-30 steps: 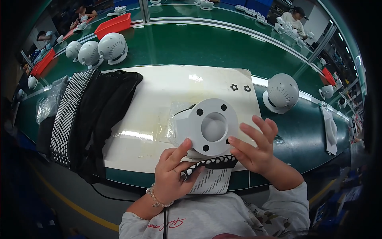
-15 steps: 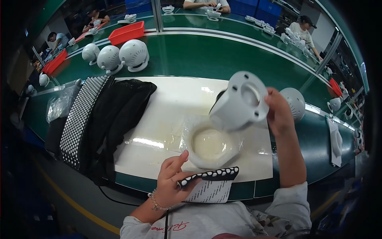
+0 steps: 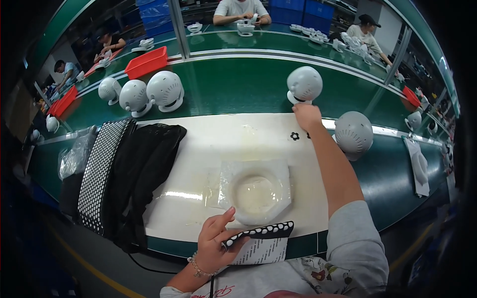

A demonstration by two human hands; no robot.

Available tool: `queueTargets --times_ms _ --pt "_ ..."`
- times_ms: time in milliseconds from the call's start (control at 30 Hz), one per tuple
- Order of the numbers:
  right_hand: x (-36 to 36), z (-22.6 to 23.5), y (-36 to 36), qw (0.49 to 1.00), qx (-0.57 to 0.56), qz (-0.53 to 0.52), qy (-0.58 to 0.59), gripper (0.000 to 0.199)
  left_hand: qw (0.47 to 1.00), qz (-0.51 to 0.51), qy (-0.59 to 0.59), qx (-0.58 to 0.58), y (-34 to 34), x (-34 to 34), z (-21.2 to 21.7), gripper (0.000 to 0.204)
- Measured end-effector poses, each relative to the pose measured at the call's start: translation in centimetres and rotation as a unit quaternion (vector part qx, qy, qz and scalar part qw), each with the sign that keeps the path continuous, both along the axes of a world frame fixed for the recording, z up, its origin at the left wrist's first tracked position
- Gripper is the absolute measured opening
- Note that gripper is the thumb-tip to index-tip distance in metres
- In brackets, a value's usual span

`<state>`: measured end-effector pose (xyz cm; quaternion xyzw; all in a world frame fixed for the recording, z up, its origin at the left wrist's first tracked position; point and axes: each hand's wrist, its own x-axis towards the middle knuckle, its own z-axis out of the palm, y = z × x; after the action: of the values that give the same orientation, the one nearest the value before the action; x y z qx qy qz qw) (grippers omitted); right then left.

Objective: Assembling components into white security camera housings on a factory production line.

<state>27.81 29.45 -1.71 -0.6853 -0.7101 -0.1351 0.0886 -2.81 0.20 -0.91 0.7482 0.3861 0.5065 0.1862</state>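
My right hand (image 3: 308, 117) reaches out over the far edge of the white work board. Its fingers are closed at the base of a round white slotted device (image 3: 304, 83), which stands upright on the green surface. My left hand (image 3: 216, 240) stays low at the near edge, pinching a strip of black pads with white dots (image 3: 263, 231) and its printed white backing sheet (image 3: 260, 251). Just beyond that strip, a white ring-shaped holder (image 3: 258, 217) under clear plastic film lies on the board. Two small black flower-shaped pads (image 3: 295, 136) are near my right wrist.
Black mesh fabric (image 3: 154, 149) and a white-dotted black strip (image 3: 103, 171) cover the board's left side. Several similar white devices (image 3: 165, 89) stand at the far left, another (image 3: 354, 133) beside my right forearm. A red tray (image 3: 146, 62) sits further back. People work across the line.
My right hand has moved up and away from above the ring holder. The white device, tilted with its underside showing before, now stands upright. My left hand keeps its strip.
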Motion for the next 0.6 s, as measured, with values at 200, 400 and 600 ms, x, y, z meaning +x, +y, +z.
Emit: queueTargets --times_ms 200,400,600 --pt "-1.4 -0.2 -10.1 0.965 -0.009 0.191 0.18 0.045 0.999 -0.03 0.026 0.019 0.0 -0.2 0.0 0.03" --pt "6.4 -1.2 -18.7 0.992 -0.031 -0.013 0.12 0.059 0.999 -0.028 0.015 0.006 -0.5 -0.2 -0.1 0.028" --pt "9.6 0.0 -21.5 0.984 0.111 -0.061 0.125 0.044 1.0 -0.017 -0.005 0.001 -0.6 -0.7 -0.4 0.026"
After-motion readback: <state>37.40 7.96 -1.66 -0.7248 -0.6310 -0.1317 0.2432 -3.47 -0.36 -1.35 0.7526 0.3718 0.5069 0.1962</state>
